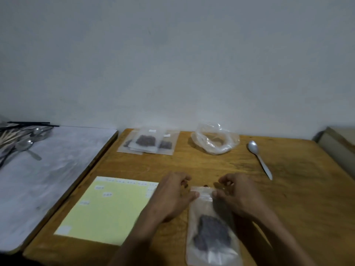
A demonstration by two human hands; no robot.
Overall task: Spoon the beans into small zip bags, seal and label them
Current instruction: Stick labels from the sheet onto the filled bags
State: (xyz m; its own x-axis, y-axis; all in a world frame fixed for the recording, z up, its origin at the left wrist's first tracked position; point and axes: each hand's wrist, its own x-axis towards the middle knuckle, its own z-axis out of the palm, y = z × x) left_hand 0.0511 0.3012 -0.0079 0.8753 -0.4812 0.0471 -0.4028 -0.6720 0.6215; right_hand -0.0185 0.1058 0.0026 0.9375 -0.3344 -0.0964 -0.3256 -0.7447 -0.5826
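The wooden desk (288, 189) meets the wall at its far edge and a grey-topped surface (48, 179) with cutlery on its left, with bare wood open right of the hands. A yellow label sheet (111, 210) lies near-left, filled zip bags (148, 142) pile far-left, and a crumpled plastic bag (215, 140) and white spoon (259, 158) lie beyond. At the near edge, the left hand (172, 194) and right hand (238, 196) pinch with curled fingers the top strip of a zip bag of beans (210, 227) lying flat.

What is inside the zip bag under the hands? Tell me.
The zip bag holds a dark clump of beans in its lower half. Both hands, left and right, pinch its top strip, which covers part of the seal.
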